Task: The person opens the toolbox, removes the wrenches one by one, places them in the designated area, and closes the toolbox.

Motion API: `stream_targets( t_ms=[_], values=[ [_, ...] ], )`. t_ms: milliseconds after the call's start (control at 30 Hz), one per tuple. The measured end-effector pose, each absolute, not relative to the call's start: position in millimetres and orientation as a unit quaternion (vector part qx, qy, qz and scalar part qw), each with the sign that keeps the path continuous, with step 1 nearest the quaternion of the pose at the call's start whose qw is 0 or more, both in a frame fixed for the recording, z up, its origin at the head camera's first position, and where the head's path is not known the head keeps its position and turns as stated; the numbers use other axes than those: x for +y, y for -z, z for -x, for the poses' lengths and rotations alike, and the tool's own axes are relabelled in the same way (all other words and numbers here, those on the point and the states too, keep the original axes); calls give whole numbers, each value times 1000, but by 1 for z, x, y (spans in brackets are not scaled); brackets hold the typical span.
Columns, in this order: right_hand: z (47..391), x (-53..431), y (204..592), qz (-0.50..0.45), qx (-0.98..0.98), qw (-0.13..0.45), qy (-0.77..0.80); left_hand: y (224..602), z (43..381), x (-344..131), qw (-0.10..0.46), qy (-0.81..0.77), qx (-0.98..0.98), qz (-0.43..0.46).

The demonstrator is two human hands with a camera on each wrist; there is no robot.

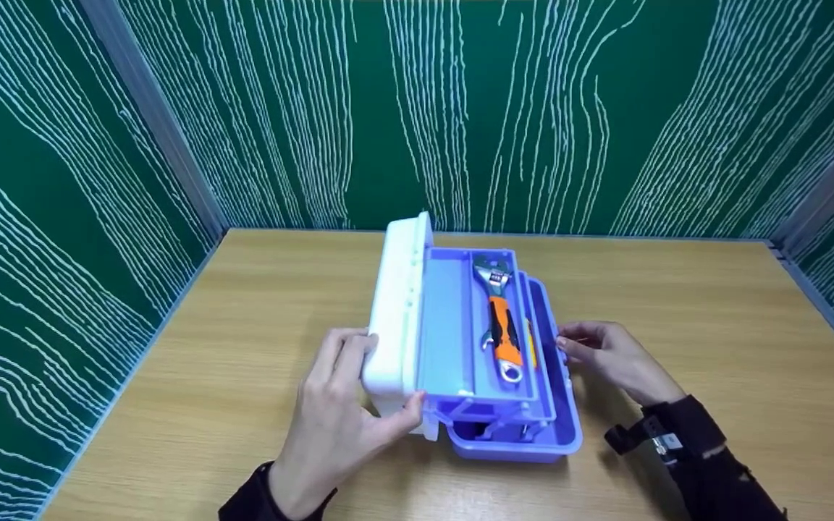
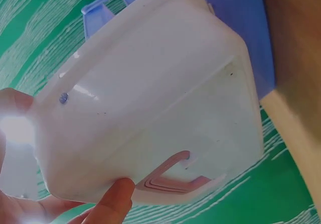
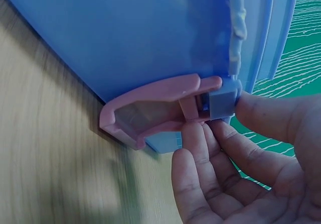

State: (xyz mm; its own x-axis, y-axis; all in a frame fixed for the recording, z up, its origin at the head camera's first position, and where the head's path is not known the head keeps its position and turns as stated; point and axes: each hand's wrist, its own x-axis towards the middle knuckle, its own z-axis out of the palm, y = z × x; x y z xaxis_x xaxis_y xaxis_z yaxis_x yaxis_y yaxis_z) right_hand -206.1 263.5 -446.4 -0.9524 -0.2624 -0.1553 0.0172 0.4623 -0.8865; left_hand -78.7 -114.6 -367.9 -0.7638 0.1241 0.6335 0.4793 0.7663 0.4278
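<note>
A purple-blue toolbox stands on the table, its white lid raised on the left side and its trays folded out. My left hand grips the near end of that lid, thumb at the rim and fingers on the outer face. On the right side, my right hand pinches the toolbox's front edge at a blue catch, thumb above and fingers beneath. Beside those fingertips hangs a pink latch. An adjustable wrench with an orange and black handle lies in the upper tray.
A thin yellow-orange item lies in the lower tray. The lid's outside bears a pinkish handle. Green panels with white wavy lines enclose the wooden table at the back and sides.
</note>
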Motion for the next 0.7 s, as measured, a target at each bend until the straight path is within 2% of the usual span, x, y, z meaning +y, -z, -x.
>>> stream_targets(
  t_ms=[400, 700],
  values=[
    [207, 263, 447, 71, 844, 139, 514, 379, 79, -136, 282, 355, -880, 141],
    [206, 265, 447, 68, 856, 139, 493, 384, 76, -152, 213, 421, -878, 85]
  ],
)
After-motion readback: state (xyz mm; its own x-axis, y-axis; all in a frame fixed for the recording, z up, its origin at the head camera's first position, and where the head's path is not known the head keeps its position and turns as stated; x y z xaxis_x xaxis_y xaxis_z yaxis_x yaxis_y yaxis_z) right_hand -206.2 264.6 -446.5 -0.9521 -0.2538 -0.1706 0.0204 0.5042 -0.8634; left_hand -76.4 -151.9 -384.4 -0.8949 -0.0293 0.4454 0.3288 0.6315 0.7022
